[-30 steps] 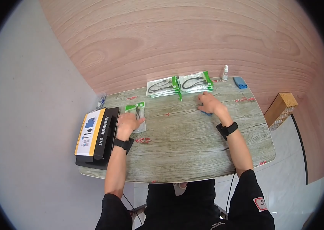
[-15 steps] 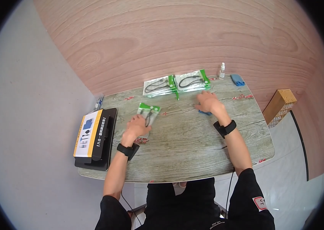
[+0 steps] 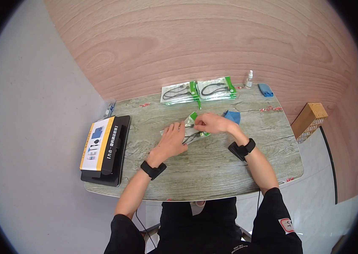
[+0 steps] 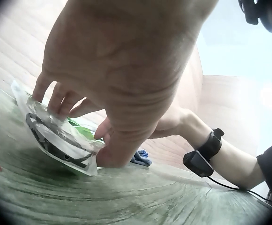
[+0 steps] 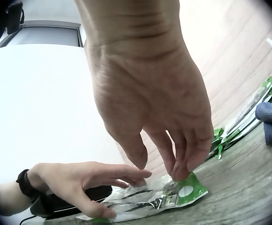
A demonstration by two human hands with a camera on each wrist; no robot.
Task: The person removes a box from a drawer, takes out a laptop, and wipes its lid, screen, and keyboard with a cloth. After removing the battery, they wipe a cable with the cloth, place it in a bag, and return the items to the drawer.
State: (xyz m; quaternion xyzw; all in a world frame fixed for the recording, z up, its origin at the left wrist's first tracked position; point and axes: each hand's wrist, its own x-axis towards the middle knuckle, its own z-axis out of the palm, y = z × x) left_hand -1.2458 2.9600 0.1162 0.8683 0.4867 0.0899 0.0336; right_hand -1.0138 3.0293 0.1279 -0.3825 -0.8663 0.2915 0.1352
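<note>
A clear plastic bag with green ends (image 3: 192, 134) lies on the table in front of the person, with a dark cable inside. The left hand (image 3: 172, 142) spreads over its left part, fairly straight fingers on the plastic and thumb at the near edge, as the left wrist view shows. Over the bag's right end comes the right hand (image 3: 213, 123), fingers bent downward. In the right wrist view its fingertips touch the green strip (image 5: 192, 190), while the thumb hangs apart from them. A blue cloth (image 3: 232, 117) lies just behind the right hand, partly covered by it.
Two stacks of bagged cables, a left stack (image 3: 179, 93) and a right stack (image 3: 216, 89), lie at the back edge. A spray bottle (image 3: 249, 79) and a folded blue cloth (image 3: 265, 89) are at back right. On the left, a printed box (image 3: 98, 146) rests on a black tray-like base.
The left hand has slid the bag rightward to mid-table, turning it. The right hand has left the blue cloth and moved left onto the bag's end; the cloth now shows more.
</note>
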